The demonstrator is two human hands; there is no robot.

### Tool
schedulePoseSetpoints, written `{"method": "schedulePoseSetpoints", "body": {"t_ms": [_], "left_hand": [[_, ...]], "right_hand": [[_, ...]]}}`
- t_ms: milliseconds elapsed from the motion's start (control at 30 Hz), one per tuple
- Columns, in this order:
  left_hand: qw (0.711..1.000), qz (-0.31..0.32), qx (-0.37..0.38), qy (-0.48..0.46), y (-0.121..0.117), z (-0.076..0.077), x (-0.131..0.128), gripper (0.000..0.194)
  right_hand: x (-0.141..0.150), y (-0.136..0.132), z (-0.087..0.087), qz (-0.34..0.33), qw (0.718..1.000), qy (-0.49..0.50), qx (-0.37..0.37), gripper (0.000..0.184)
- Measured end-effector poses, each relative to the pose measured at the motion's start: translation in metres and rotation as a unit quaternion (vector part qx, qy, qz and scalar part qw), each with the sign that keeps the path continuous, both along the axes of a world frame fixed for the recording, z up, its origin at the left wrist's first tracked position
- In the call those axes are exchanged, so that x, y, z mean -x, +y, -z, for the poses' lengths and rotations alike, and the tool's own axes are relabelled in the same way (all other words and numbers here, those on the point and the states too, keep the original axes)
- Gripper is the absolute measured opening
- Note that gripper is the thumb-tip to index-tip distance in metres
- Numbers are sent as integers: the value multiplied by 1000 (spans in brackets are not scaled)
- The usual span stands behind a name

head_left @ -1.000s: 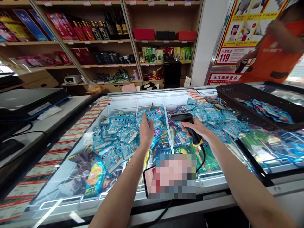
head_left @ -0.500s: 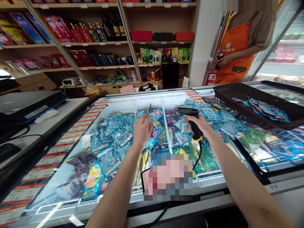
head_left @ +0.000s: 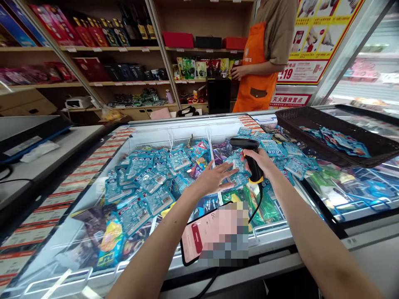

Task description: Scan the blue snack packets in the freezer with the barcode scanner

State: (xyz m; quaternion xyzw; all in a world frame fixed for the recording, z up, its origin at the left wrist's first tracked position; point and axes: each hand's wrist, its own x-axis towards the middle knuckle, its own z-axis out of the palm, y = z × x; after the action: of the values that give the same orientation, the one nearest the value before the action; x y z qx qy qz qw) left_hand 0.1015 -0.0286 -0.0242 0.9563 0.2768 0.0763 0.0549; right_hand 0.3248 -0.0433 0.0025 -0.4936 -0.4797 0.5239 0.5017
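My left hand (head_left: 213, 179) is open, palm down, with spread fingers just above the blue foil snack packets (head_left: 146, 178) heaped in the chest freezer. Its fingertips reach toward my right hand (head_left: 260, 162), which is shut on a black handheld barcode scanner (head_left: 252, 160) with a yellow band and a coiled black cable. Below my hands, a smartphone (head_left: 195, 236) with a pink screen lies on the freezer's glass edge, and a pixelated patch hides part of it.
A dark woven basket (head_left: 330, 135) holding blue packets sits on the freezer at right. A co-worker in an orange apron (head_left: 255, 72) stands behind it. Stocked wooden shelves (head_left: 124, 49) line the back, and a counter (head_left: 46, 153) with a dark device runs along the left.
My left hand has moved right from the packets toward the scanner and turned flatter, with fingers spread. The co-worker has moved left along the far side of the freezer.
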Motion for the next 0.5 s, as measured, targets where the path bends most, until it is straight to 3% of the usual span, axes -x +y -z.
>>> {"method": "schedulePoseSetpoints", "body": {"t_ms": [100,333,500], "left_hand": [[1000,-26,-17,3,2,-3,7,55],[987,-156,-30,-1,15,-6,46,49],[976,-200,-58,-66,18,-5,46,45]], "right_hand": [[0,0,1,-11,1000,-2,8,34],[-1,2,4,-3,1000,-19,17,36],[0,3,1,-14,999,-26,31,37]]}}
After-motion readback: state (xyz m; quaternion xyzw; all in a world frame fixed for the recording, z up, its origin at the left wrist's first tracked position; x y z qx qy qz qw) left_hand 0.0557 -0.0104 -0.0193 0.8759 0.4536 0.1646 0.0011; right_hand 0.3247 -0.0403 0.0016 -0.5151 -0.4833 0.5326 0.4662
